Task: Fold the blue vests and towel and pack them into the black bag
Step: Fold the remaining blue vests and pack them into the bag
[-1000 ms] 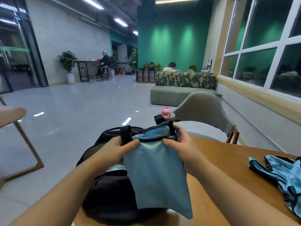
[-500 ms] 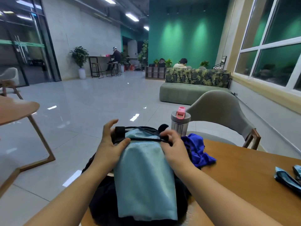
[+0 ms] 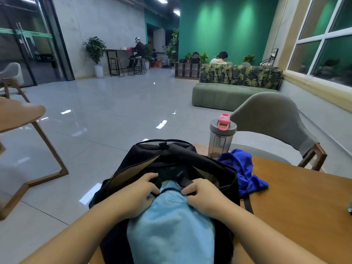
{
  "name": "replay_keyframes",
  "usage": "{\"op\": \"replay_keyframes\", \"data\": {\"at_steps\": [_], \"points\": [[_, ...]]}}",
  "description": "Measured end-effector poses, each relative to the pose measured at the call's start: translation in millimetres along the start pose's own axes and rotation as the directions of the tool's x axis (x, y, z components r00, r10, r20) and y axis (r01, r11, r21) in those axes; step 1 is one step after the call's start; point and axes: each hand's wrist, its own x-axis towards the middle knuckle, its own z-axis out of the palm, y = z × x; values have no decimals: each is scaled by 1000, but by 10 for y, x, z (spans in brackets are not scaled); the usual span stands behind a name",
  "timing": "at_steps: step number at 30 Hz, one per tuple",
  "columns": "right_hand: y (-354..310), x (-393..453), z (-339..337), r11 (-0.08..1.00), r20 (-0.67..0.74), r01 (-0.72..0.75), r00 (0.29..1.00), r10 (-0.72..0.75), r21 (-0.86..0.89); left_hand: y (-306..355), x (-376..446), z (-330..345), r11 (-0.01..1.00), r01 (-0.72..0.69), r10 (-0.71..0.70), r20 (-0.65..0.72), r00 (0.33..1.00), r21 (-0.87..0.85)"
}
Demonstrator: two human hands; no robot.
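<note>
Light-blue folded vest [image 3: 171, 221] lies partly inside your black bag [image 3: 144, 161]. Your left hand [image 3: 137, 195] and right hand [image 3: 205, 197] both pinch its top edge.

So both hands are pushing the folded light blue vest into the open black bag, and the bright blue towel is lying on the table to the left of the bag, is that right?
Not quite. In the head view the bright blue towel lies on the table to the right of the black bag, beside the bottle, not to the left. The rest holds: the left hand and right hand grip the folded light blue vest at the bag's opening.
</note>
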Motion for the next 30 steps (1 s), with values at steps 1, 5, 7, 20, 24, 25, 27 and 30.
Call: {"op": "replay_keyframes", "data": {"at_steps": [1,5,7,20,24,25,27,30], "points": [[8,19,-4,999,10,19,1000,-19,-40,-15,33,21,1000,-18,17,26,1000,23],[-2,138,28,992,10,79,997,-79,-97,-157,280,111,990,-43,43,0,999,138],[-33,210,43,994,-26,83,996,-85,-69,-229,401,114,993,-26,34,-63,997,115],[-185,629,219,929,102,33,995,5,-370,-173,649,216,905,147,-160,-1,987,398],[-202,540,234,913,157,25,987,43,-406,-26,553,124,922,185,-239,124,963,340],[-218,490,244,913,153,42,988,23,-406,19,516,114,922,197,-247,116,962,335],[-234,371,251,908,180,73,984,3,-412,138,424,113,914,192,-252,129,959,358],[-225,260,224,884,307,110,951,39,-455,222,379,162,921,147,-233,210,950,360]]}}
